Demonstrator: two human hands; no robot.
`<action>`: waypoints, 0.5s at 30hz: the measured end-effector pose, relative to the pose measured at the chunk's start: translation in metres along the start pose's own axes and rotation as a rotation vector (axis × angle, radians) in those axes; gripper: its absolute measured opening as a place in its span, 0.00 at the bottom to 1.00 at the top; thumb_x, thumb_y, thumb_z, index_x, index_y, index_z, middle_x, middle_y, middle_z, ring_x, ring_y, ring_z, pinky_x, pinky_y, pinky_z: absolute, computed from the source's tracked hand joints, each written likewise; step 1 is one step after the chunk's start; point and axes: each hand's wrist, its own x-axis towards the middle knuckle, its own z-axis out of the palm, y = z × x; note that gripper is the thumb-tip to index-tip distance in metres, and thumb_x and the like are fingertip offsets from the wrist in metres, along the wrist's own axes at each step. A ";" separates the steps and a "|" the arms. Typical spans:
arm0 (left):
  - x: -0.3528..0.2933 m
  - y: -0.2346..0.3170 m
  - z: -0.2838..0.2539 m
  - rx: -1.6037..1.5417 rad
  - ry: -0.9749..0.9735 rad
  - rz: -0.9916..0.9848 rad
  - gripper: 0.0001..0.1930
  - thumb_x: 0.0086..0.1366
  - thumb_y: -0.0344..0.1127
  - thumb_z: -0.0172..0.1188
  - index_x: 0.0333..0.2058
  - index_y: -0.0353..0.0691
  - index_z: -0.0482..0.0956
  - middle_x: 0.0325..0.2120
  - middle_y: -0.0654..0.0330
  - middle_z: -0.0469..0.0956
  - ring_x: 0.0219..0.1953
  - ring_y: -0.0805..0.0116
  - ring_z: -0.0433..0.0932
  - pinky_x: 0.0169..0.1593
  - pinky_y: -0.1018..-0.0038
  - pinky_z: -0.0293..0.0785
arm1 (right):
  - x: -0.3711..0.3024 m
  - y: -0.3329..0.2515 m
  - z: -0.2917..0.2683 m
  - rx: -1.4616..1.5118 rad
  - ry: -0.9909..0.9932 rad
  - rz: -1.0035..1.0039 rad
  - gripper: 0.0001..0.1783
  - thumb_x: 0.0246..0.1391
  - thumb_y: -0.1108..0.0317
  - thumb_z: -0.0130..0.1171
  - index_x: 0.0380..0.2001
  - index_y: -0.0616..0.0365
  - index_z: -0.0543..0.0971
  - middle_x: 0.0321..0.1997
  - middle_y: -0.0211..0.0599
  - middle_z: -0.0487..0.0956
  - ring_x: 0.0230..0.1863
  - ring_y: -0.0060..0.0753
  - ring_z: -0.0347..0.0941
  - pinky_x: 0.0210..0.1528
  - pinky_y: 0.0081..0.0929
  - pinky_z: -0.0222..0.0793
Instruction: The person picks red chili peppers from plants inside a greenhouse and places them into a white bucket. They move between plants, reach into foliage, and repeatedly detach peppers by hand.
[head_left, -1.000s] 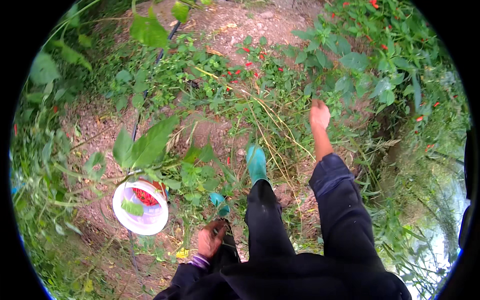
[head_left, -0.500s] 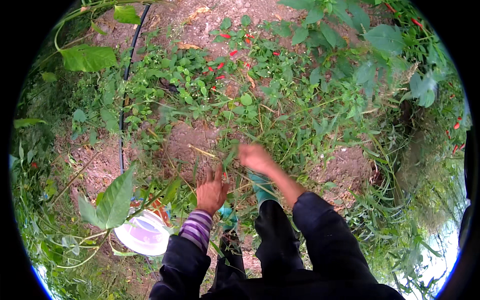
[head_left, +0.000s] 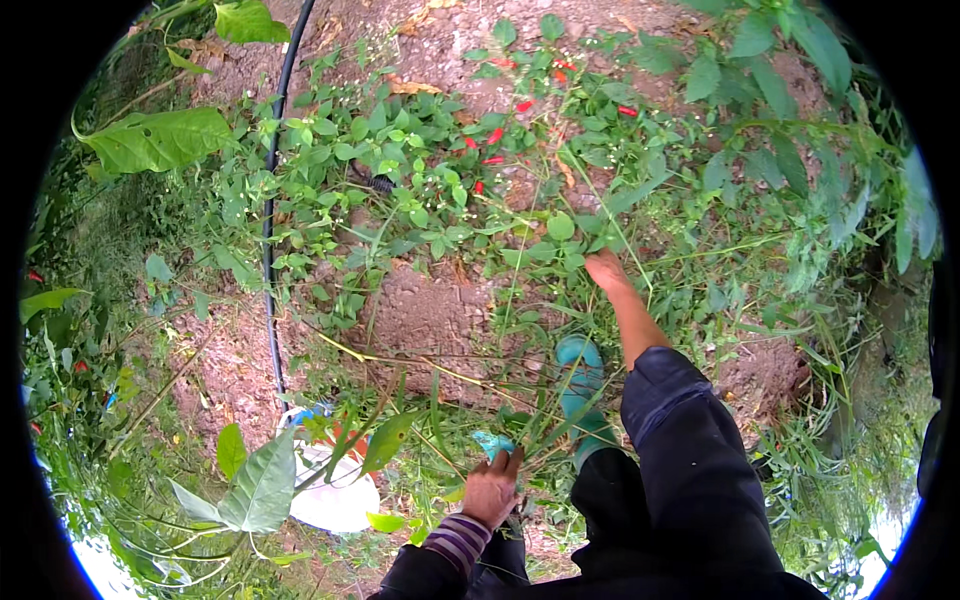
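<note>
My right hand (head_left: 605,270) reaches down into low green weeds (head_left: 562,228); leaves hide its fingertips, so I cannot see what they touch. Nearer to me, my left hand (head_left: 492,488) is beside long thin stems (head_left: 440,368), its fingers stretched and slightly apart. I cannot make out anything held in it. Beyond the right hand, several red chili peppers (head_left: 495,136) lie or hang among the leaves. Between my hands is a teal boot (head_left: 580,375), and another teal boot (head_left: 490,442) shows just past the left fingertips.
A black hose (head_left: 269,220) runs along the left side. Near its lower end, a white container (head_left: 335,495) with orange and blue parts stands partly behind a large leaf (head_left: 262,485). Tall leafy plants (head_left: 770,70) lean in from the upper right over brown soil (head_left: 430,320).
My right hand has moved away from me and right, into the weeds. My left hand has drawn back toward me. The whole view has shifted, with the hose and container now farther right.
</note>
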 end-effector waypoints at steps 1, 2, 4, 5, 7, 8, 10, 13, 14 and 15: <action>0.009 0.002 0.002 -0.013 -0.007 0.034 0.29 0.41 0.25 0.57 0.48 0.42 0.71 0.31 0.56 0.72 0.24 0.55 0.75 0.28 0.65 0.74 | 0.023 0.040 0.012 -0.102 0.106 -0.059 0.21 0.53 0.50 0.45 0.37 0.54 0.77 0.44 0.44 0.77 0.48 0.47 0.70 0.49 0.38 0.66; 0.004 0.001 0.004 -0.022 -0.005 0.001 0.29 0.41 0.25 0.57 0.48 0.42 0.72 0.31 0.56 0.72 0.24 0.55 0.74 0.28 0.65 0.73 | 0.023 0.031 0.018 -0.188 0.023 -0.150 0.22 0.52 0.50 0.45 0.38 0.54 0.78 0.44 0.46 0.77 0.48 0.48 0.70 0.49 0.38 0.66; 0.000 -0.002 0.005 -0.065 0.025 -0.023 0.27 0.42 0.26 0.56 0.47 0.42 0.73 0.30 0.56 0.72 0.24 0.55 0.74 0.29 0.65 0.73 | 0.024 0.032 0.020 -0.225 -0.074 -0.172 0.21 0.52 0.52 0.46 0.38 0.54 0.78 0.43 0.48 0.77 0.47 0.49 0.71 0.50 0.38 0.65; 0.004 -0.002 0.006 -0.088 0.047 -0.001 0.26 0.43 0.26 0.56 0.47 0.43 0.73 0.30 0.57 0.72 0.23 0.55 0.74 0.29 0.65 0.73 | 0.026 0.046 0.017 -0.178 -0.084 -0.095 0.19 0.52 0.54 0.46 0.38 0.54 0.78 0.43 0.48 0.77 0.46 0.49 0.72 0.51 0.38 0.65; 0.011 -0.004 0.007 -0.103 0.077 0.019 0.22 0.46 0.27 0.55 0.44 0.43 0.74 0.29 0.58 0.73 0.23 0.55 0.74 0.29 0.65 0.72 | 0.021 0.067 0.012 -0.273 -0.131 0.007 0.15 0.54 0.59 0.45 0.40 0.48 0.77 0.43 0.42 0.77 0.43 0.47 0.73 0.52 0.41 0.65; 0.004 -0.006 0.005 -0.098 0.096 -0.023 0.20 0.47 0.27 0.55 0.43 0.43 0.75 0.30 0.58 0.73 0.23 0.55 0.74 0.29 0.65 0.72 | 0.001 0.040 0.014 -0.541 -0.170 -0.162 0.15 0.56 0.61 0.44 0.44 0.49 0.75 0.42 0.41 0.78 0.42 0.45 0.74 0.51 0.39 0.65; -0.001 -0.008 -0.001 -0.103 0.132 -0.046 0.17 0.50 0.27 0.55 0.41 0.43 0.76 0.30 0.58 0.74 0.23 0.55 0.74 0.28 0.66 0.72 | -0.036 0.003 0.002 -0.590 -0.075 -0.272 0.16 0.59 0.64 0.44 0.48 0.52 0.72 0.42 0.41 0.77 0.42 0.40 0.73 0.49 0.34 0.67; 0.005 -0.016 -0.007 -0.213 0.183 -0.008 0.13 0.54 0.30 0.56 0.40 0.41 0.77 0.32 0.56 0.75 0.24 0.53 0.76 0.28 0.65 0.73 | -0.047 0.022 -0.001 0.300 0.136 -0.115 0.18 0.57 0.69 0.48 0.50 0.61 0.70 0.47 0.44 0.72 0.45 0.34 0.69 0.44 0.26 0.68; 0.014 -0.016 -0.010 -0.278 0.208 0.043 0.13 0.55 0.30 0.56 0.40 0.41 0.77 0.33 0.55 0.75 0.24 0.52 0.76 0.29 0.65 0.74 | -0.039 0.056 0.001 0.740 0.215 -0.116 0.18 0.54 0.74 0.50 0.49 0.65 0.70 0.49 0.44 0.70 0.47 0.33 0.67 0.43 0.24 0.68; 0.008 -0.016 -0.022 -0.338 0.205 -0.035 0.13 0.55 0.30 0.56 0.41 0.39 0.77 0.33 0.53 0.75 0.29 0.51 0.77 0.33 0.65 0.74 | -0.050 0.044 0.005 0.988 0.136 -0.086 0.19 0.52 0.76 0.50 0.49 0.65 0.70 0.50 0.43 0.70 0.47 0.34 0.67 0.44 0.24 0.68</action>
